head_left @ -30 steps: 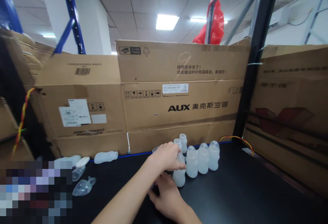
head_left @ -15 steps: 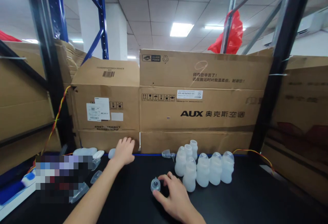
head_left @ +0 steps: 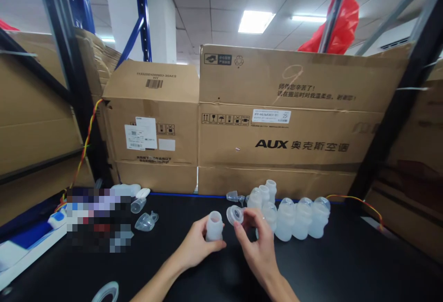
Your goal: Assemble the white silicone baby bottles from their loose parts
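My left hand (head_left: 199,242) is wrapped round a small translucent white bottle (head_left: 215,226), held upright with its open mouth at the top. Just to the right, my right hand (head_left: 258,242) pinches a clear round bottle top (head_left: 235,215) between thumb and fingers. The top is tilted and its flange faces me. A small gap separates it from the bottle's mouth. Behind the right hand stand several translucent bottles (head_left: 285,221), partly hidden by its fingers. Those at the right front wear clear domes, while an open-mouthed bottle (head_left: 271,191) stands at the back.
Clear plastic pieces (head_left: 146,222) lie left of my hands, and a clear ring (head_left: 107,291) at the lower left. A small clear cup (head_left: 232,196) is near the back edge. Cardboard boxes (head_left: 287,154) wall off the back, with dark posts (head_left: 384,122) at the sides.
My left hand has come forward from the back edge and now holds a bottle. My right hand has lifted the clear top off the black surface. The view has shifted.
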`<action>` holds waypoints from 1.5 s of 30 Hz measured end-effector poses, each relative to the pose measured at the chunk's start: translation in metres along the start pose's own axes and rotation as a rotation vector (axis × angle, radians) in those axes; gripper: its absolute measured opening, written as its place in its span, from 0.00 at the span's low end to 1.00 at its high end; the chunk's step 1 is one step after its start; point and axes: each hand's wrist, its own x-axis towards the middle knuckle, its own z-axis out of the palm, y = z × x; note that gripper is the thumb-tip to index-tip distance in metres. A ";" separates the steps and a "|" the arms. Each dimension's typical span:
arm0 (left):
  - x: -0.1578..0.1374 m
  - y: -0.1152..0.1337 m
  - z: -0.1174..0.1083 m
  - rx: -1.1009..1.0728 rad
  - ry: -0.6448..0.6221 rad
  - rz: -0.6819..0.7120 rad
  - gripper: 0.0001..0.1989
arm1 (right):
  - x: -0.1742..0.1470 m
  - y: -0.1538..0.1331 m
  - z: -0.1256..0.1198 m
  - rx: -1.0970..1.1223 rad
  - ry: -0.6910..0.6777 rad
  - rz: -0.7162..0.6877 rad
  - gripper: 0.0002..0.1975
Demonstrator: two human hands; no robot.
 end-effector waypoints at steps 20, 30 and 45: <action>-0.005 -0.004 0.004 0.040 -0.103 0.079 0.22 | 0.006 0.008 0.026 -0.184 -0.206 -0.097 0.10; 0.001 -0.014 -0.012 0.270 0.044 0.088 0.15 | -0.017 0.002 0.017 0.080 -0.356 0.036 0.11; -0.013 0.004 -0.009 0.801 0.243 0.576 0.12 | -0.014 0.005 0.016 -0.011 -0.136 0.047 0.23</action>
